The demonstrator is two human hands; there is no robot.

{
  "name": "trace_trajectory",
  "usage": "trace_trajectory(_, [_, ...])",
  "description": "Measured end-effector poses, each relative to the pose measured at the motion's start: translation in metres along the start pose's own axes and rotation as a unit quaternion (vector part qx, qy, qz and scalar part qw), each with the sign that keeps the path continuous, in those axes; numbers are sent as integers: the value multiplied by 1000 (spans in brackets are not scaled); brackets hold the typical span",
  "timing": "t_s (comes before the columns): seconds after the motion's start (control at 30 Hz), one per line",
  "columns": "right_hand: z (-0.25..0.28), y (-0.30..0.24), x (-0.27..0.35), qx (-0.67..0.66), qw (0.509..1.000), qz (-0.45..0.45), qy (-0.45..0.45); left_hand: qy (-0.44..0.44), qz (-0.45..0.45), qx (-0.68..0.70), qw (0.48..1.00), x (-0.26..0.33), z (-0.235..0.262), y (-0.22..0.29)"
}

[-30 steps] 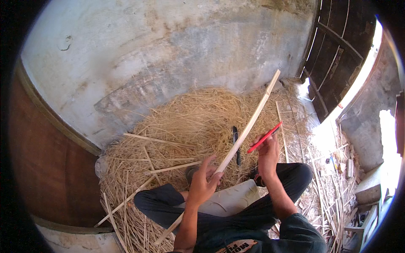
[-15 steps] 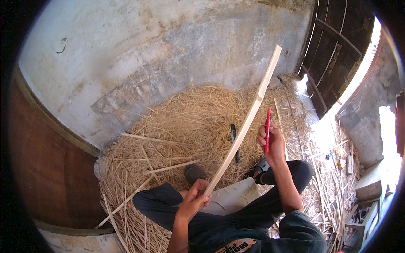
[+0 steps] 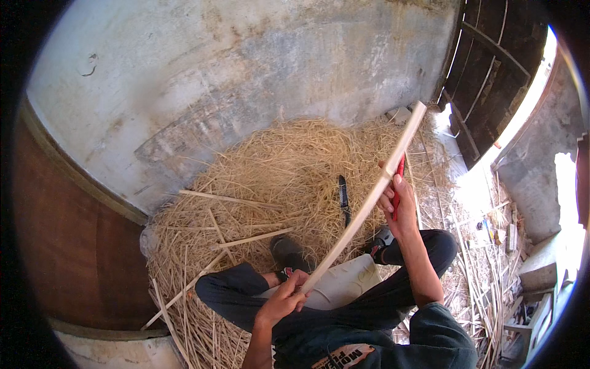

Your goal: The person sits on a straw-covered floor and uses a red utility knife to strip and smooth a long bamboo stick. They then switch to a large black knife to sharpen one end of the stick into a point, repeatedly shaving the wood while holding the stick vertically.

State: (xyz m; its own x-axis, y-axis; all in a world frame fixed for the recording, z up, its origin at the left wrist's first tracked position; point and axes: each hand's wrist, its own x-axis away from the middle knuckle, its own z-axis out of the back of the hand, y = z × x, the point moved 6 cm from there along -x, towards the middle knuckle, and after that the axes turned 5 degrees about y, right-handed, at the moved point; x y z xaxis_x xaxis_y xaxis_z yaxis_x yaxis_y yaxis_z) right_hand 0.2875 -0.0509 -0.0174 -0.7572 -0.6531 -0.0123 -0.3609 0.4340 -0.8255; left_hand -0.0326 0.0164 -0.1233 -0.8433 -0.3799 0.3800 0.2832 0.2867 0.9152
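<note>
While seated cross-legged on straw pile (image 3: 264, 166): one long bamboo strip (image 3: 362, 209) slanting from 7 to 1 o'clock, left hand (image 3: 284, 301) fingers pinching its lower end, right hand (image 3: 396, 206) fingers wrapped around strip plus one red-handled tool (image 3: 399, 178). One dark knife (image 3: 344, 197) lying at 12 o'clock; three loose bamboo sticks (image 3: 230, 200) at 10 o'clock.

Head camera looks steeply down, close over the lap and straw (image 3: 276, 166).

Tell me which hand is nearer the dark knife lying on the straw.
Right. The right hand grips the long pale strip and a red tool just beside the knife; the left hand holds the strip's lower end, farther off over the lap.
</note>
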Motion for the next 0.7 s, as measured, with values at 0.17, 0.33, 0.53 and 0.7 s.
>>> trace_trajectory(0.17, [10, 3, 3, -55, 998, -3, -8, -24, -28, -60, 997, -2, -9, 3])
trace_trajectory(0.33, [13, 1, 8, -9, 1000, -25, 1, -96, 15, -166, 981, -9, -5, -18])
trace_trajectory(0.53, [17, 18, 9, -49, 996, -67, 10, -141, -87, -200, 966, -39, -7, -7])
trace_trajectory(0.7, [10, 20, 16, -69, 995, -71, -12, 74, -40, -270, 959, -71, 63, -4])
